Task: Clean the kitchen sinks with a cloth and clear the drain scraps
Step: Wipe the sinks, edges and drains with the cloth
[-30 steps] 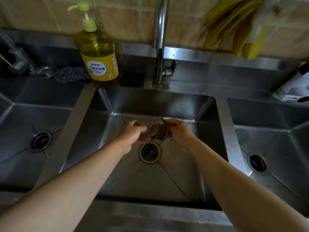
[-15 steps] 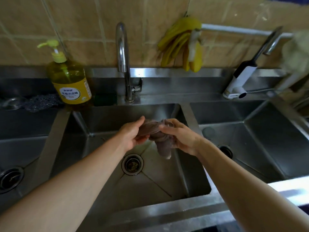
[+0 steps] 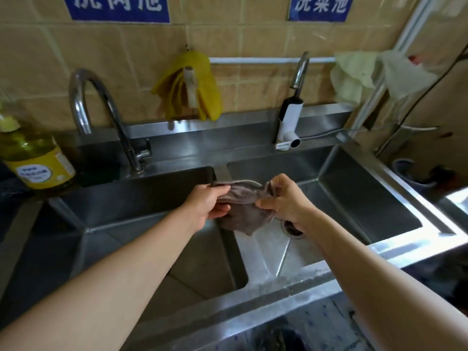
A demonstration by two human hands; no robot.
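Hanging between both hands, the brown cloth (image 3: 240, 209) is held in the air above the divider between two steel basins, its lower part drooping toward the right sink (image 3: 354, 198). The left hand (image 3: 206, 205) grips the cloth's left end, with the fingers (image 3: 222, 192) curled over the top edge and the thumb underneath, so the fabric is clamped between them. The right hand (image 3: 285, 201) pinches the right end, its thumb and forefinger closed on a bunched corner while the other fingers curl behind. The drain (image 3: 292, 229) of the right sink shows just below that hand, partly hidden by it. To the left lies the middle sink (image 3: 152, 198), with a curved steel faucet (image 3: 101, 115) behind it. A yellow dish soap bottle (image 3: 33, 158) stands on the counter ledge at far left; its label writing is too blurred to read. On the tiled wall, two blue signs (image 3: 116, 7) carry white Chinese characters, cut off at the top; the left one appears to read 洗肉池 and the right one 洗菜池. Yellow rubber gloves (image 3: 188, 87) hang below them, beside a white electric tap (image 3: 290, 120).
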